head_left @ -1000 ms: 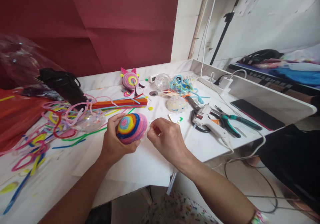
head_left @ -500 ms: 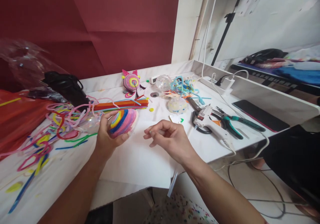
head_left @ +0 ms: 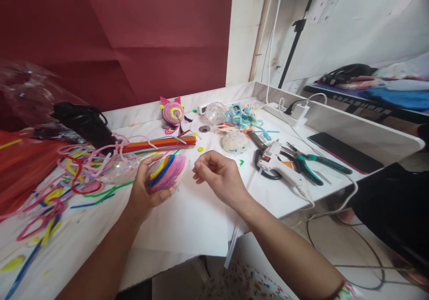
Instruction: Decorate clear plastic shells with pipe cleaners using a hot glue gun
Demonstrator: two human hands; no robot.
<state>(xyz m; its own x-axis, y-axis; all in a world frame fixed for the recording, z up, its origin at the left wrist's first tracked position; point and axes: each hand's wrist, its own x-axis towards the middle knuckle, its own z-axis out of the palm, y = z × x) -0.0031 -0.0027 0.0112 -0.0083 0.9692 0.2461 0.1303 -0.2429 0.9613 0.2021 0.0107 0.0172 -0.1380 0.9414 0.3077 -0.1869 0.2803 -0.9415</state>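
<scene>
white paper (head_left: 187,228) lies beneath curled hands (head_left: 221,177), left (head_left: 144,196) cupping a striped dome (head_left: 168,174).

One head-worn view, forward and down over the table (head_left: 90,228) from close above

The glue gun (head_left: 280,165) suggests a craft workspace

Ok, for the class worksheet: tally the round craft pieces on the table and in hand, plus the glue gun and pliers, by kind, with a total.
Striped round piece, in the left hand: 1
Eared pink ball: 1
Clear or cloudy round shells: 3
Glue gun: 1
Pliers: 1
Total: 7
</scene>
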